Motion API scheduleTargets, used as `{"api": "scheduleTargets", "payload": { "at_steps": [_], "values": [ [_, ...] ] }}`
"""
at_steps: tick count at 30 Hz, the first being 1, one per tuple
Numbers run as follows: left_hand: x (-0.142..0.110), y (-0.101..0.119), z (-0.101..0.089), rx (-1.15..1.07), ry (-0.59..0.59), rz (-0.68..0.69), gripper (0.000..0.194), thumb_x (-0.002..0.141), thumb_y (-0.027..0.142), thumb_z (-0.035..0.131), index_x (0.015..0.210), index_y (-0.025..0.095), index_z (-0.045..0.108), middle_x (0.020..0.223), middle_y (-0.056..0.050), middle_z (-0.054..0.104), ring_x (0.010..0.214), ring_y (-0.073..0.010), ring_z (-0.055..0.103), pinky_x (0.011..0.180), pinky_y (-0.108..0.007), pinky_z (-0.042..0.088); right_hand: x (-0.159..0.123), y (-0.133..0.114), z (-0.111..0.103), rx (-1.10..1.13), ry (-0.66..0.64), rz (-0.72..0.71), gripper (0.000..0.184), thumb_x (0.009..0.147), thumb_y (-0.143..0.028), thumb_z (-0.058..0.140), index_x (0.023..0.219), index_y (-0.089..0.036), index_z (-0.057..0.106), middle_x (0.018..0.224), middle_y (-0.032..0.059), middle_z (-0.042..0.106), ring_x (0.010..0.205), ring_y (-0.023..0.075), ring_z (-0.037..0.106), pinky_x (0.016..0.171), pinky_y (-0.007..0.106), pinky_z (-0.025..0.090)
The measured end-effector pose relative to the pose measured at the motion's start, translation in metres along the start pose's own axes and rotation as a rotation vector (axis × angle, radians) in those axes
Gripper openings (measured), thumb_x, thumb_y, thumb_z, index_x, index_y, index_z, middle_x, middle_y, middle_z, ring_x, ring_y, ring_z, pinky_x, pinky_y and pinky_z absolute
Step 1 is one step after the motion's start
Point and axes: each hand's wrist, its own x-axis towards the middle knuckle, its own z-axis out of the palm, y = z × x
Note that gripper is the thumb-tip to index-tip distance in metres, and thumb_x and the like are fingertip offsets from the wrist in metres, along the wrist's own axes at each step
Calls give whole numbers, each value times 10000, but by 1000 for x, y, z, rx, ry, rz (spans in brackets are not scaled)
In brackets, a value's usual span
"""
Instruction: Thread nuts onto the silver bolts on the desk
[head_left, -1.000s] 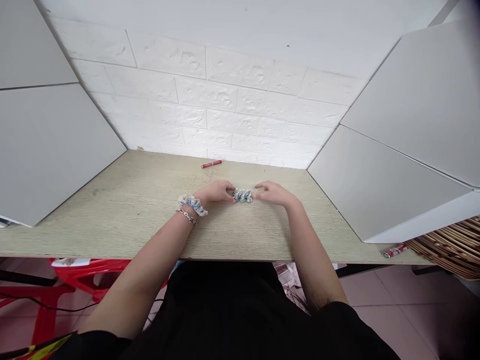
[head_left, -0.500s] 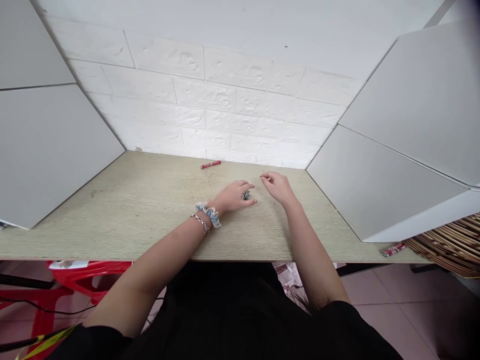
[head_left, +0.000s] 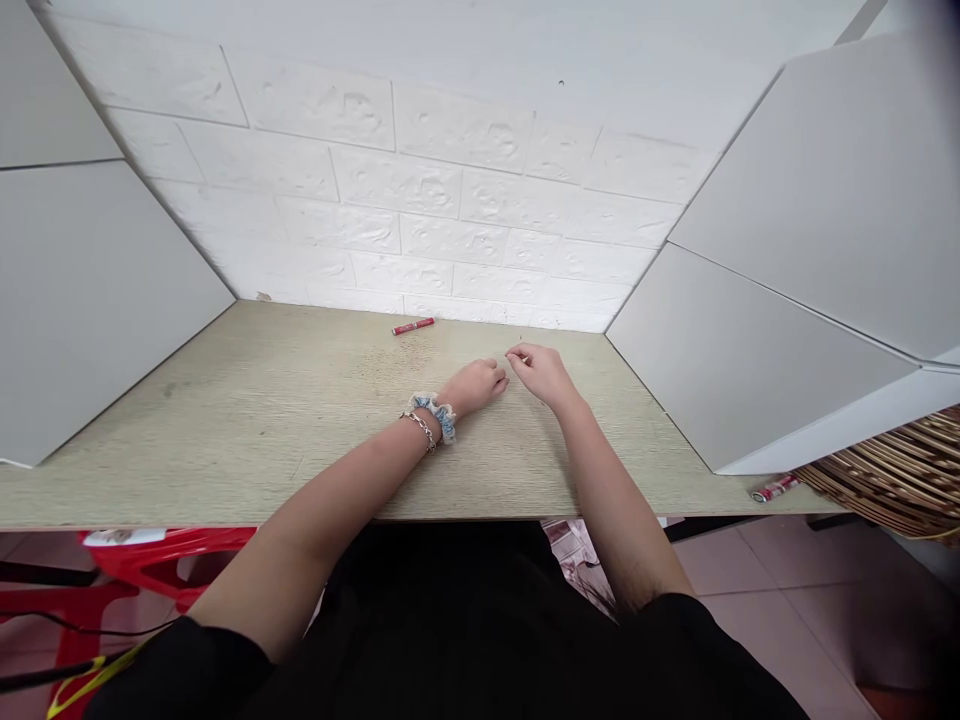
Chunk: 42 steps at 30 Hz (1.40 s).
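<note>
In the head view, the left hand [head_left: 475, 386] rests low over the middle of the tabletop [head_left: 277, 400], a little nearer to its back edge than to its front edge. Its fingers are curled inward, with the back of the hand turned up, so the inside of this grip is hidden and I cannot tell how firmly it is clamped. The small silvery cluster, which showed within the left fingers half a second ago, is now out of sight, and the curled hand covers the place where it was. The right hand [head_left: 544, 373] is just beside it, on the right and slightly closer to the back edge. In this grip the thumb and forefinger are brought together at the tips; whether something small is between them, I cannot tell. On the left wrist there are a blue and white scrunchie [head_left: 436, 416] and, behind it toward the elbow, a silver chain bracelet [head_left: 421, 426]. Near the back edge, left of the hands, lies a red cylinder [head_left: 413, 326], close to the white brick-patterned wall [head_left: 360, 180]. Between it and the left hand, brownish specks [head_left: 394, 360] are spread on the surface. At the front right corner there is a second red cylinder [head_left: 775, 488], next to a brown slatted object [head_left: 892, 475]. Grey panels [head_left: 112, 310] stand along the left and right edges. Below the front edge, on the left, a red stool [head_left: 161, 560] is partly visible.
</note>
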Motion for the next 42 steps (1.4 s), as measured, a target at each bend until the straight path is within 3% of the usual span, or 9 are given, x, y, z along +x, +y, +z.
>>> {"api": "scheduleTargets", "payload": {
  "at_steps": [10,15,21,30,34,37,42],
  "values": [
    [4,-9,10,-101,64,-3,285,881,217,379,869,110,642,849,-104,603,805,-183,561,771,-305,424,0,-4,8,-25,-28,-33,236,803,-252,435,816,-193,663,832,12,666,723,126,552,691,242,401],
    [-1,-23,2,-32,56,-118,309,879,229,364,796,106,635,787,-104,580,764,-186,543,777,-316,417,-1,-4,10,-34,-41,-44,241,817,-259,430,831,-195,662,823,7,665,701,123,543,688,241,396],
    [-18,-60,-13,-34,70,-246,301,866,267,378,774,123,626,825,-94,564,827,-188,533,799,-300,410,-2,-5,9,-16,-40,-39,232,819,-259,439,843,-194,660,836,11,669,731,126,560,694,238,400],
    [-60,-114,-40,-87,12,-248,365,878,373,343,894,147,630,944,-86,620,949,-198,541,902,-313,387,-3,-5,10,13,-44,-54,236,816,-241,426,825,-184,655,829,16,669,751,130,569,694,239,395],
    [-78,-140,-49,-110,59,-352,405,862,440,355,934,171,648,1005,-86,631,925,-209,558,889,-326,398,-2,-4,11,24,-51,-35,238,812,-245,423,817,-184,653,831,21,668,728,132,561,667,245,390],
    [-92,-163,-54,-68,113,-439,444,843,476,352,866,158,660,941,-104,648,906,-229,566,853,-331,414,-2,-3,12,41,-48,-39,236,808,-244,421,787,-185,648,818,19,665,705,132,551,652,251,384],
    [-115,-197,-65,34,131,-566,426,818,453,367,867,149,661,980,-120,651,918,-235,566,842,-316,407,-1,1,14,47,-46,-49,218,795,-230,425,751,-187,635,785,9,657,678,126,536,647,250,373]
  ]
}}
